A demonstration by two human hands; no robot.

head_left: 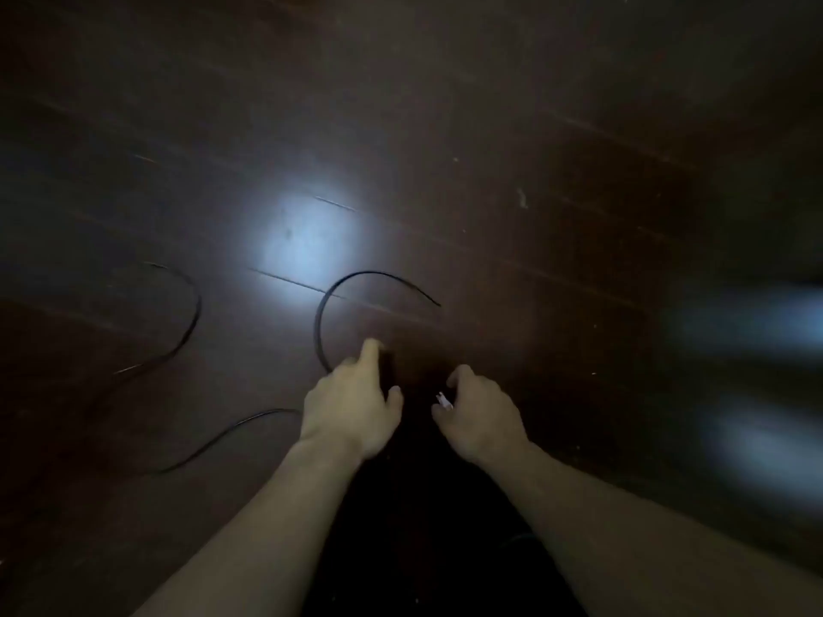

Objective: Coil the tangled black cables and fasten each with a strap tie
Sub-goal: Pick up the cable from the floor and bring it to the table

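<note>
Outstretched, left hand — cable, right hand — plug

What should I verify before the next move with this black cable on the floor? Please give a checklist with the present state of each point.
1. Left hand grips the black cable: the arc runs into its curled fingers. Ok.
2. Right hand pinches the small white piece. Ok, but what the piece is: cannot tell.
3. Coil begun: the cable lies in loose open curves on the floor. Not ok.
4. No knots: no crossing shows, but parts of the cable vanish in the dark. Cannot tell.
5. Strap tie ready: none can be recognised. Cannot tell.
</note>
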